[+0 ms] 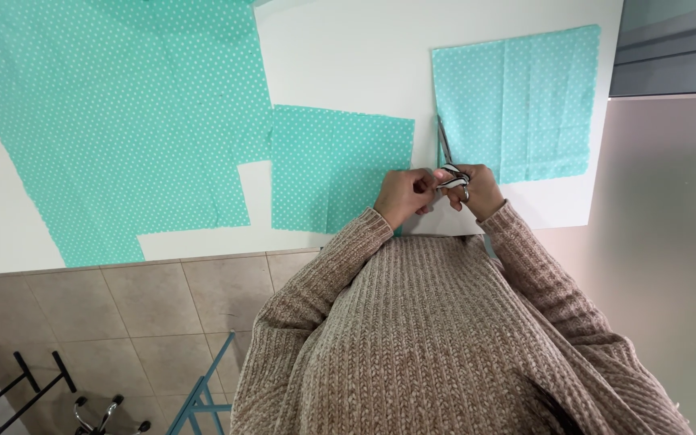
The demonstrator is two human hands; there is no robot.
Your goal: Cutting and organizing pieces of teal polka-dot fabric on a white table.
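My right hand [477, 189] grips the zebra-patterned handles of a pair of scissors [447, 157], whose blades point away from me along the left edge of a square piece of teal polka-dot fabric [517, 101]. My left hand [403, 193] is closed right beside the handles, its fingertips touching them. Between my hands and the big sheet lies a second, smaller teal dotted piece [336, 169]. A large teal dotted sheet [122, 113] with a notch cut from its lower right covers the left of the white table [348, 56].
The white table's near edge [163, 246] runs above a beige tiled floor [138, 306]. A teal metal frame [207, 395] and black stand legs [34, 387] are on the floor at lower left. A grey wall surface [670, 201] lies right of the table.
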